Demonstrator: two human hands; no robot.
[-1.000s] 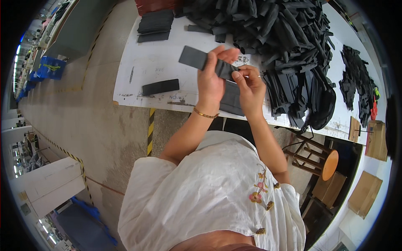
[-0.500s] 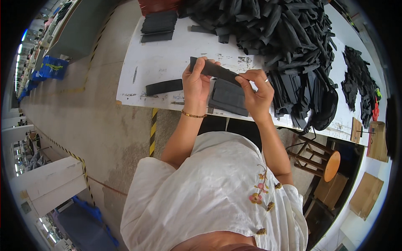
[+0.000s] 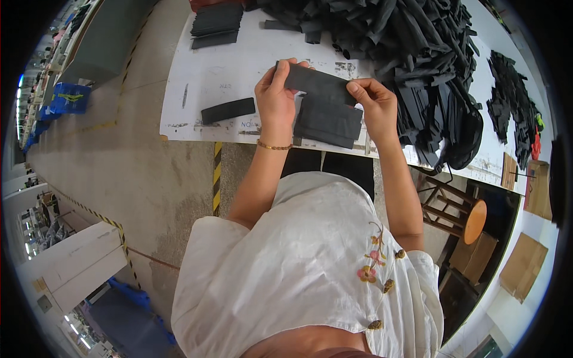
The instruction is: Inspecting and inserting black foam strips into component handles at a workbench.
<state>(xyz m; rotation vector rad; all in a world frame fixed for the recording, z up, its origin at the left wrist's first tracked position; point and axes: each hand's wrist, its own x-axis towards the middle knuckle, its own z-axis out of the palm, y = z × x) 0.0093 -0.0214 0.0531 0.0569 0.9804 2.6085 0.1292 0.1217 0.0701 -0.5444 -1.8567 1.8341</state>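
Between my hands a black fabric strip (image 3: 316, 82) is stretched out flat above the table's near edge. My left hand (image 3: 277, 95) pinches its left end, thumb on top. At the right end, my right hand (image 3: 377, 104) grips it between thumb and fingers. Just beneath lies a flat black fabric panel (image 3: 327, 124), partly covered by the strip. To the left of my left hand, another folded black strip (image 3: 228, 111) rests on the white table (image 3: 185, 119).
A neat stack of black strips (image 3: 216, 27) sits at the far left of the table. Behind and right rises a large heap of black fabric pieces (image 3: 412, 42), with a black bag (image 3: 462, 137) below it. A wooden stool (image 3: 474, 221) stands at the right.
Both hands have moved slightly away from me with the strip. The strip now faces up broader and flatter, and my right hand has turned and shifted its hold on the end.
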